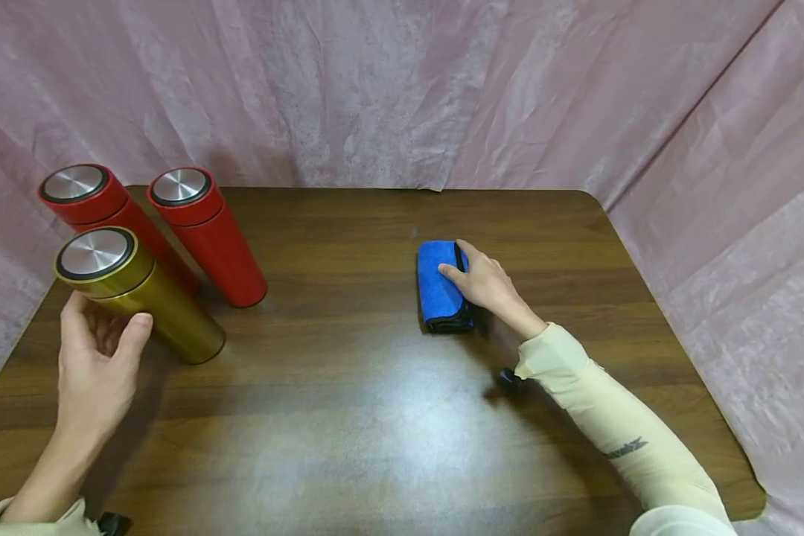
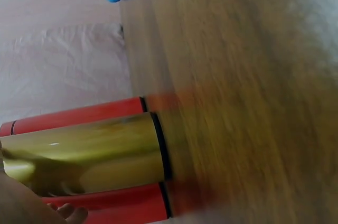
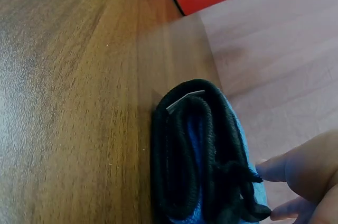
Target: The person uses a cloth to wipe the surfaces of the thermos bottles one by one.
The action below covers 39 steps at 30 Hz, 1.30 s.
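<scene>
A gold vacuum flask [image 1: 174, 313] with a silver-topped lid stands on the table at the left. My left hand [image 1: 97, 372] curls round its side, thumb towards the front and fingers on the left. Behind the gold flask stand two red vacuum flasks, one at the back left [image 1: 134, 216] and one to the right [image 1: 217, 253]. On the right half of the table lies a folded blue cloth [image 1: 438, 286] with black edging. My right hand [image 1: 485, 283] rests on its right side, fingers extended. In the right wrist view, fingertips [image 3: 272, 170] touch the cloth's upper surface.
The wooden table [image 1: 348, 402] has a rounded far right corner. Pink curtains [image 1: 388, 97] hang behind it and along both sides. A small black object [image 1: 508, 378] sits by the right sleeve cuff.
</scene>
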Available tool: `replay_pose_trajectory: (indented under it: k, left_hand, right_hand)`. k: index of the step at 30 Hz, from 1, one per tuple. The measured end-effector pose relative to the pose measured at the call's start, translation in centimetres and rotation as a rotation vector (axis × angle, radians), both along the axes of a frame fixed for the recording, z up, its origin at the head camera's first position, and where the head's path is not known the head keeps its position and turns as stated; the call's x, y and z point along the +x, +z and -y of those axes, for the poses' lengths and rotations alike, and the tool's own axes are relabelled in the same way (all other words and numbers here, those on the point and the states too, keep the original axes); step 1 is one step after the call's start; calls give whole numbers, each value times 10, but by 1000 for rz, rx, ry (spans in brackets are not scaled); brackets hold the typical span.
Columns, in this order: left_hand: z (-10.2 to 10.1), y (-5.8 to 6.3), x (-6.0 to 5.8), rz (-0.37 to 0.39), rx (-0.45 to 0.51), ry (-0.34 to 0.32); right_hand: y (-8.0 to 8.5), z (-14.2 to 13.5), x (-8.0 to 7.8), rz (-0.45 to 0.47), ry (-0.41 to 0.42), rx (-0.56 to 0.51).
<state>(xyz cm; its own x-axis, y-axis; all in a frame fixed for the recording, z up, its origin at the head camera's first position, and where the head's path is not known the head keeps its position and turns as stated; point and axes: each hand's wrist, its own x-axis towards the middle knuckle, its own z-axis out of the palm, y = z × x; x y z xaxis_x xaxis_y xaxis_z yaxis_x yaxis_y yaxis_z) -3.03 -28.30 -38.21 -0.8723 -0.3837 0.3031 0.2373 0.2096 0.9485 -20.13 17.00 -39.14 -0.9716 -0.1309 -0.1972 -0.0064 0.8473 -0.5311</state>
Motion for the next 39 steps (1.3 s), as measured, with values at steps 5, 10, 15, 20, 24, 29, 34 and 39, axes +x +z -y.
replay_pose_trajectory:
  k: [5, 10, 15, 20, 24, 29, 34, 39]
  left_hand:
    - [-6, -1, -7, 8, -66, 23]
    - [-8, -4, -10, 28, -159, 77]
    - [-8, -4, -9, 67, -212, 116]
    - [-8, -4, -10, 78, -209, 123]
    - [-9, -3, -11, 77, -205, 117]
    - [-11, -2, -12, 78, -218, 113]
    - [-15, -2, -11, 80, -221, 118]
    - [-24, -1, -9, 84, -211, 106]
  right_hand:
    - [-1, 4, 1, -2, -31, 16]
    - [-2, 9, 0, -30, -22, 4]
    - [-3, 15, 0, -93, -4, -39]
    - [-2, 22, 2, -127, 9, -63]
    - [-2, 22, 4, -126, 0, -73]
    - [-2, 22, 5, -134, -8, -93]
    - [-2, 22, 6, -134, -22, -165]
    - [-3, 16, 12, -104, -44, -295]
